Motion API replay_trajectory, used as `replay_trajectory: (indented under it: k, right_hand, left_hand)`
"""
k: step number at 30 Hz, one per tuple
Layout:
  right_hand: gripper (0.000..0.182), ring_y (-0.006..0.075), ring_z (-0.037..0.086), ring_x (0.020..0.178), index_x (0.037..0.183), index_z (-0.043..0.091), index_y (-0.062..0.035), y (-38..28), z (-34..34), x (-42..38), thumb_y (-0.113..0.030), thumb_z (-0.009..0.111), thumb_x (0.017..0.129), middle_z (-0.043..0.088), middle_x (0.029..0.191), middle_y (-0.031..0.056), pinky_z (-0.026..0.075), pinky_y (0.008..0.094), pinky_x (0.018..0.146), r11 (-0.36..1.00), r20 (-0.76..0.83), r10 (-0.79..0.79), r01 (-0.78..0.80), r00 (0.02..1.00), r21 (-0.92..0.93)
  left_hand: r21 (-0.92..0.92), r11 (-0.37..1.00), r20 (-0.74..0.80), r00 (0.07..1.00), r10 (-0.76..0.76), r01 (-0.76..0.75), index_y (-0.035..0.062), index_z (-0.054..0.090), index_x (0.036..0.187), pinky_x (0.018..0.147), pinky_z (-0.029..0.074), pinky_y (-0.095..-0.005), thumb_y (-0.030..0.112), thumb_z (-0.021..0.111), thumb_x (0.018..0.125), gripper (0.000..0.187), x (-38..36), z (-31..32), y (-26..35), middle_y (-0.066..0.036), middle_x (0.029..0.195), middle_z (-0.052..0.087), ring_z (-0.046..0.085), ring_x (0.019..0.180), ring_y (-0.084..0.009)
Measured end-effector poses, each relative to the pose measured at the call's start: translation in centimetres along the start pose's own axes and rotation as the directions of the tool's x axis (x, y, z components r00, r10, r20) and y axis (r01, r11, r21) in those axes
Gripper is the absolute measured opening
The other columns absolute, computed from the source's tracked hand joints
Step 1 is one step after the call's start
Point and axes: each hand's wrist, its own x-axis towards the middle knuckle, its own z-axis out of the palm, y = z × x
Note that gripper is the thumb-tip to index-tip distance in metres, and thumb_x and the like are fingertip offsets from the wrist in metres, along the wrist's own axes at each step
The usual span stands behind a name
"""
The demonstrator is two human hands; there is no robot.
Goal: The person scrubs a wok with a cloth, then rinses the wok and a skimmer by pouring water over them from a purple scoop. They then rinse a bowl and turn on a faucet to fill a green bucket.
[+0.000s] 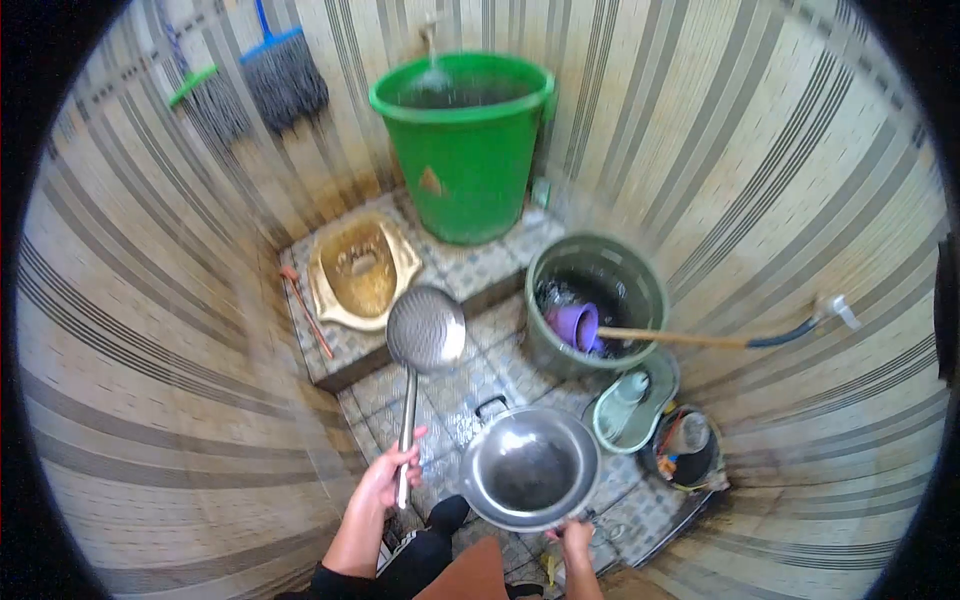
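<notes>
My left hand (386, 478) is closed round the handle of a metal skimmer (428, 330). Its round, perforated head points up and away from me, above the tiled floor. With my right hand (576, 540) I grip the near side of a metal wok (528, 468), probably by a handle that my fingers mostly hide. The wok faces up, and its far black loop handle (490, 405) is in sight. The skimmer and the wok are apart, the skimmer to the left.
Water runs from a tap (430, 45) into a green tub (465, 180). A squat toilet (322, 285) and a red-handled brush (305, 315) lie on the raised step. At right stand a grey-green bucket (545, 340) holding a purple dipper (572, 325), a pale green basin (610, 425) and a dark bucket (690, 480).
</notes>
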Motion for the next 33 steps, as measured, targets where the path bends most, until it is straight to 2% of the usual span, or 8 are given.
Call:
replay_trajectory:
  k: [2,4,9,13,16,28,30,33]
  right_hand:
    - [0.019,0.0302,0.054,0.053,0.079,0.046,0.0102,-5.7,-2.2,-6.0,0.007,0.04,0.062,0.051,0.068,0.0168,0.051,0.0389,0.042,0.997,-0.095,-0.054,0.059,0.994,0.048]
    - [0.019,0.031,0.053,0.051,0.076,0.046,0.0094,-10.0,-5.5,-9.5,0.007,0.04,0.059,0.052,0.069,0.0175,0.051,0.04,0.043,0.999,-0.043,0.042,-0.041,0.998,0.033]
    - [0.008,0.0259,0.054,0.047,0.064,0.046,0.0075,-21.9,-7.1,-22.8,0.003,0.041,0.06,0.053,0.063,0.0165,0.049,0.0333,0.037,0.979,-0.023,-0.202,0.202,0.979,-0.033]
    - [0.016,0.0212,0.053,0.045,0.057,0.049,0.005,-22.2,-8.3,-23.3,-0.008,0.049,0.066,0.051,0.055,0.0126,0.046,0.0307,0.037,0.968,0.002,-0.251,0.251,0.968,-0.016]
    - [0.011,0.021,0.053,0.047,0.058,0.049,0.0057,-22.8,-9.1,-24.4,-0.004,0.045,0.061,0.052,0.057,0.0133,0.047,0.0296,0.041,0.959,0.059,-0.263,0.268,0.963,-0.095]
    - [0.012,0.0225,0.053,0.045,0.052,0.048,0.0063,-22.5,-12.8,-26.4,-0.002,0.042,0.058,0.052,0.057,0.0149,0.049,0.0293,0.039,0.928,0.391,-0.106,0.233,0.914,-0.292]
    - [0.012,0.022,0.053,0.045,0.053,0.048,0.0065,-23.0,-12.8,-26.6,-0.002,0.041,0.058,0.052,0.057,0.0144,0.049,0.029,0.039,0.915,0.457,-0.123,0.279,0.881,-0.292]
    - [0.012,0.0207,0.053,0.045,0.056,0.049,0.007,-23.4,-12.2,-25.4,-0.002,0.041,0.057,0.052,0.057,0.0132,0.048,0.028,0.04,0.911,0.583,-0.15,0.341,0.798,-0.233]
  left_hand:
    - [0.119,0.993,-0.009,1.0,0.014,-0.013,0.0099,0.039,0.116,0.038,0.031,-0.0219,0.009,0.05,0.075,0.042,-4.3,2.3,3.1,0.002,0.056,0.037,0.036,0.04,-0.0085]
    - [0.284,0.957,-0.069,0.994,0.087,-0.064,0.0066,0.042,0.111,0.035,0.029,-0.0219,0.006,0.049,0.073,0.039,-8.9,5.8,6.6,0.003,0.05,0.035,0.035,0.037,-0.0079]
    - [0.692,0.68,-0.061,0.918,0.392,-0.245,0.0062,0.054,0.08,0.037,0.034,-0.0178,0.027,0.059,0.076,0.022,-18.8,11.9,14.7,0.004,0.052,0.043,0.039,0.04,-0.0039]
    - [0.855,0.435,-0.016,0.822,0.569,-0.284,0.0035,0.061,0.08,0.037,0.037,-0.0192,0.024,0.064,0.071,0.023,-24.0,12.6,16.2,0.003,0.058,0.048,0.042,0.043,-0.0043]
    - [0.905,0.23,0.058,0.64,0.766,-0.357,0.0011,0.052,0.09,0.036,0.037,-0.0204,0.015,0.065,0.069,0.028,-28.9,13.8,13.5,0.0,0.057,0.05,0.043,0.042,-0.0051]
    - [0.783,0.535,-0.152,0.736,0.659,-0.317,0.0029,0.041,0.074,0.043,0.04,-0.024,0.013,0.056,0.075,0.018,-37.2,9.1,0.1,-0.003,0.061,0.05,0.047,0.046,-0.0098]
    - [0.893,0.346,-0.089,0.643,0.761,-0.287,0.0025,0.042,0.075,0.052,0.041,-0.0277,0.019,0.06,0.073,0.024,-34.0,6.3,0.0,-0.004,0.062,0.05,0.05,0.054,-0.0148]
    - [0.938,0.278,-0.099,0.607,0.788,-0.208,0.0026,0.044,0.077,0.058,0.041,-0.0298,0.025,0.066,0.067,0.033,-30.6,6.7,2.8,-0.006,0.068,0.052,0.05,0.062,-0.0174]
